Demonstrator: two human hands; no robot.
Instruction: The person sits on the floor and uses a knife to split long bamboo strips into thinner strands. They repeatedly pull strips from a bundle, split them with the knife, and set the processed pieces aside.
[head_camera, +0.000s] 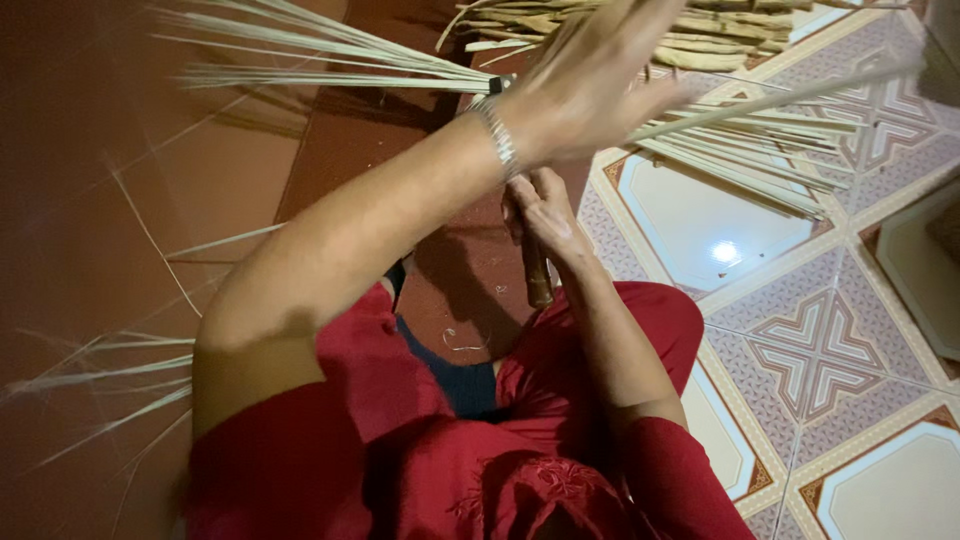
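Note:
My left hand (585, 85) is blurred, with its fingers spread, and lies over a fan of thin pale strips (330, 50) that spreads to the left and to the right (760, 130). A metal bracelet (498, 140) sits on that wrist. I cannot tell whether the hand grips any strip. Just below it, my right hand (545, 215) is closed around a brown wooden stick (537, 278) that points down toward my lap. The stick's upper end is hidden behind my hands.
I sit in red clothes (420, 440) on a dark red mat (150, 200) with loose pale strips (100, 375) at the left. A patterned tiled floor (820, 340) lies to the right. A heap of thicker dry strips (700, 40) is at the top.

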